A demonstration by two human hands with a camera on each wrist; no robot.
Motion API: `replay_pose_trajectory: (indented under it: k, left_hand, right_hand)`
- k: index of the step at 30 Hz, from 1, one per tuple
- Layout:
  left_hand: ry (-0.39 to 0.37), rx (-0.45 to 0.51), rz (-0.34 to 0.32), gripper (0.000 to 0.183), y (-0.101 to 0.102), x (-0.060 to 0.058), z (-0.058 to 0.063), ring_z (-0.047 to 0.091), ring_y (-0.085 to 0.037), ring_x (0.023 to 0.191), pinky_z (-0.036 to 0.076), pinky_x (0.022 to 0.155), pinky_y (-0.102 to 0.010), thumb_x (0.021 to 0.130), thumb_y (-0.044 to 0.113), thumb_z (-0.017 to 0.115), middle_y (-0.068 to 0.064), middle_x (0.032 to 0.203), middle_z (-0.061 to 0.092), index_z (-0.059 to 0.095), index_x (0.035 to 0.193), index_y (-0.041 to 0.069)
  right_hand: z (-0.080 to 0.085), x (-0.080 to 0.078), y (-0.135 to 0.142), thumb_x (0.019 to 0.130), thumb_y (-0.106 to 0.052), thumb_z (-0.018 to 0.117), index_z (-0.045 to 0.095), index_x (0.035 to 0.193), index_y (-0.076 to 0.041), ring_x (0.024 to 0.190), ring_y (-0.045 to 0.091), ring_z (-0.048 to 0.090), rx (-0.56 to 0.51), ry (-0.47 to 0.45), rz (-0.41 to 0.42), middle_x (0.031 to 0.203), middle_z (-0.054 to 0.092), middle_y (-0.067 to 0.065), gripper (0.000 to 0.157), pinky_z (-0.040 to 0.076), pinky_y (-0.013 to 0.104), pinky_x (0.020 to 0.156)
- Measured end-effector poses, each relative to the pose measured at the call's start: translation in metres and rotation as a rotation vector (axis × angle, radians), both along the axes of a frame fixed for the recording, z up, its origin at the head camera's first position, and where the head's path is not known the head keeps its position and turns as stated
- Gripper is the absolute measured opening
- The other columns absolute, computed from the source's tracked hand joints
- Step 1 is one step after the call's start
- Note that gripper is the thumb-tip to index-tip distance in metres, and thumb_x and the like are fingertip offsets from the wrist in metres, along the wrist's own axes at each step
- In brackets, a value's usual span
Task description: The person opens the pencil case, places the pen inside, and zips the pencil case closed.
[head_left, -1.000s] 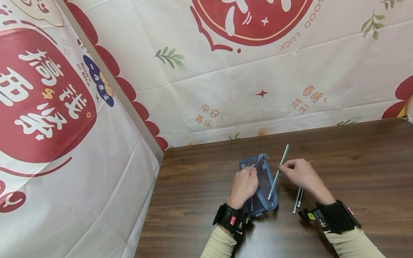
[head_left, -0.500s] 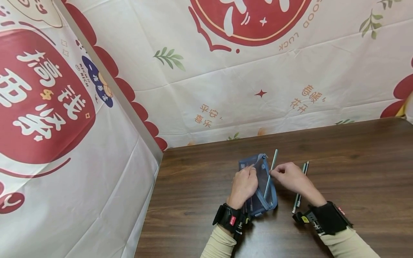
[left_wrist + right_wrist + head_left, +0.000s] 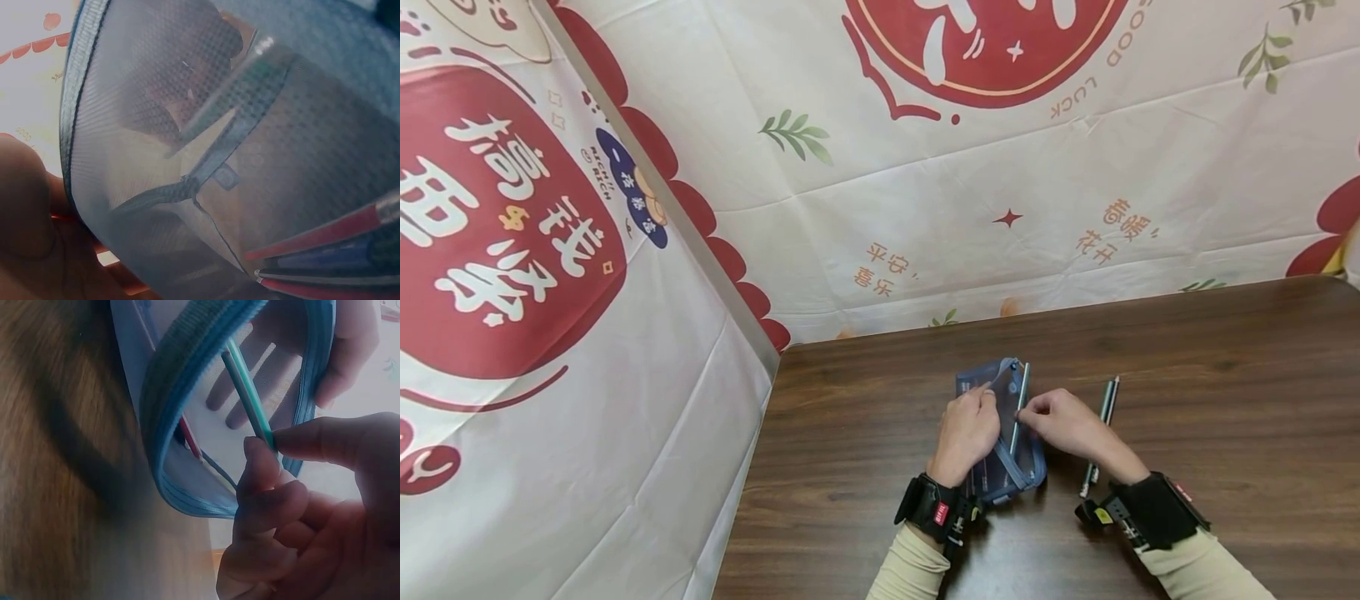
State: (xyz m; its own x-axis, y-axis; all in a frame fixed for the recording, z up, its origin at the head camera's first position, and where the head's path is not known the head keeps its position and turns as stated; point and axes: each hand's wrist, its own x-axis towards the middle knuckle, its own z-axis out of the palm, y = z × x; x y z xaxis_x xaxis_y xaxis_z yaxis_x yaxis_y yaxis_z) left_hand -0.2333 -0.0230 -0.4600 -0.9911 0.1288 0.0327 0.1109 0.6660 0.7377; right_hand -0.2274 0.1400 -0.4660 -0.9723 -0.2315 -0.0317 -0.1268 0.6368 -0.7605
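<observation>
My left hand (image 3: pixel 967 435) grips the blue mesh pencil case (image 3: pixel 1028 479) by its side, the case's zipped mouth gaping toward the right. With thumb and forefinger my right hand (image 3: pixel 1063 423) pinches a green pencil (image 3: pixel 1022 390) at that mouth. In the right wrist view, one end of the pencil (image 3: pixel 250 397) lies inside the zipper rim (image 3: pixel 159 440), and the fingers of my left hand show through the mesh behind it. Red-bodied pens or pencils (image 3: pixel 325 237) lie inside the case in the left wrist view, beside a dark blue one.
Two more pencils (image 3: pixel 1107 404) lie side by side on the brown wooden table (image 3: pixel 850 433), close to my right forearm. A printed white cloth (image 3: pixel 925 192) hangs behind the table's far edge, and another cloth-covered panel (image 3: pixel 647 400) stands at the left.
My right hand has moved left and a little nearer to me, bringing the green pencil from beside the case into its mouth. The left hand and the case have stayed in place.
</observation>
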Motion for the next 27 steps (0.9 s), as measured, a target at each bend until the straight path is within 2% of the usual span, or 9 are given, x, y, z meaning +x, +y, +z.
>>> replay_pose_trajectory:
  k: [8, 16, 22, 27]
  left_hand:
    - [0.001, 0.001, -0.006, 0.045, 0.0002, -0.0002, -0.0001, 0.05, -0.018, 0.123, 0.045, 0.098, -0.041, 0.1, 0.033, 0.031, -0.005, 0.133, 0.06, 0.065, 0.125, 0.016]
    - [0.002, -0.007, -0.009, 0.046, -0.0004, 0.0005, -0.0003, 0.05, -0.018, 0.123, 0.045, 0.097, -0.042, 0.1, 0.033, 0.03, -0.006, 0.133, 0.06, 0.064, 0.126, 0.016]
    - [0.012, -0.01, -0.011, 0.046, -0.001, 0.0006, 0.0006, 0.051, -0.019, 0.122, 0.046, 0.097, -0.042, 0.1, 0.033, 0.029, -0.007, 0.133, 0.06, 0.064, 0.126, 0.016]
    - [0.027, -0.017, -0.017, 0.047, -0.0007, 0.0003, 0.0009, 0.05, -0.017, 0.122, 0.045, 0.099, -0.041, 0.101, 0.032, 0.029, -0.006, 0.131, 0.061, 0.064, 0.126, 0.015]
  right_hand:
    - [-0.0028, 0.0001, -0.0046, 0.092, -0.018, 0.055, 0.064, 0.066, -0.003, 0.051, 0.013, 0.045, -0.005, -0.023, 0.0, 0.058, 0.054, -0.001, 0.031, 0.037, 0.027, 0.049]
    - [-0.0005, 0.0002, -0.0096, 0.092, -0.014, 0.053, 0.069, 0.077, -0.002, 0.057, 0.013, 0.05, -0.019, -0.028, 0.022, 0.066, 0.061, 0.004, 0.025, 0.043, 0.029, 0.052]
    - [-0.0001, 0.0001, -0.0067, 0.092, -0.014, 0.053, 0.071, 0.082, -0.002, 0.058, 0.014, 0.051, -0.01, -0.004, 0.0, 0.068, 0.063, 0.006, 0.024, 0.044, 0.03, 0.053]
    - [-0.0019, -0.0008, -0.0065, 0.093, -0.014, 0.053, 0.072, 0.095, 0.002, 0.063, 0.014, 0.054, -0.005, -0.016, 0.027, 0.077, 0.067, 0.01, 0.025, 0.047, 0.031, 0.056]
